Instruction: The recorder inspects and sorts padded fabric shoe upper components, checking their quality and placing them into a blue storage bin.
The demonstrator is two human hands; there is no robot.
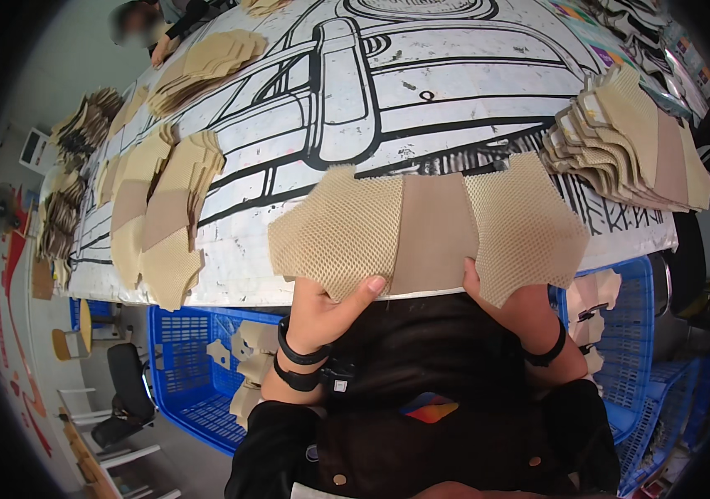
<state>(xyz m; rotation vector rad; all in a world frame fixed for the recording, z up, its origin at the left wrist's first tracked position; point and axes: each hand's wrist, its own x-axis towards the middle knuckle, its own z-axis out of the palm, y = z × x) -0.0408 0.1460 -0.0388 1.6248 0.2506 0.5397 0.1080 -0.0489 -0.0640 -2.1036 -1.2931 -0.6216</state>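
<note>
A white tabletop (455,75) painted with bold black line art fills the view. At 6 o'clock on its near edge lies a tan mesh-and-suede cut fabric panel (426,233); the left hand (330,308) pinches its lower edge, thumb on top, and the right hand (509,303) grips its underside. Similar stacked panels (629,150) sit at 2 o'clock.

We see the right hand (511,301) mostly hidden beneath the mesh fabric piece (430,233); the left hand (327,309) shows only thumb, its fingers underneath.
</note>
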